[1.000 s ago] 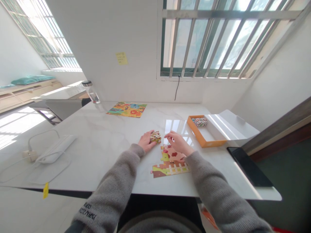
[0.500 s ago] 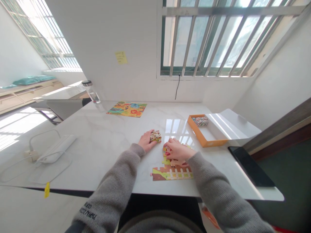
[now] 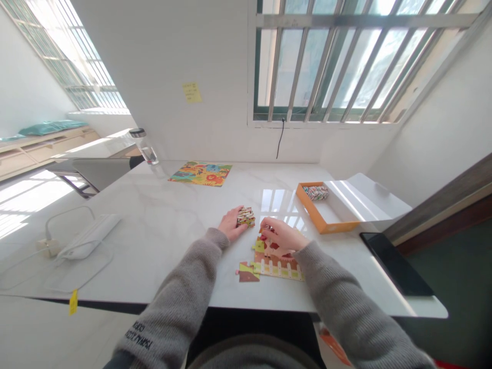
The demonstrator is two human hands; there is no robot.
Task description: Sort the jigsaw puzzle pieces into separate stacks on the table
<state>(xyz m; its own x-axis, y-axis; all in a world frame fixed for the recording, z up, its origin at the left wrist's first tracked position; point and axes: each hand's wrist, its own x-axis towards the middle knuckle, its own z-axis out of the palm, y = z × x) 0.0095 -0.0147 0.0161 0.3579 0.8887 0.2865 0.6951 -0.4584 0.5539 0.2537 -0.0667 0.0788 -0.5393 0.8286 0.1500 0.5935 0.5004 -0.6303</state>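
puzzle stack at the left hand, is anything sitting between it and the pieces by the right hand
Nothing visible stands between the stack, cupped by the left hand, and the puzzle pieces. The right hand covers part of those pieces; the orange box is off to the right.

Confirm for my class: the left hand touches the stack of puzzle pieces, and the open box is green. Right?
The colour is wrong: the head view shows the open box is orange. The left hand does touch the stack of puzzle pieces.
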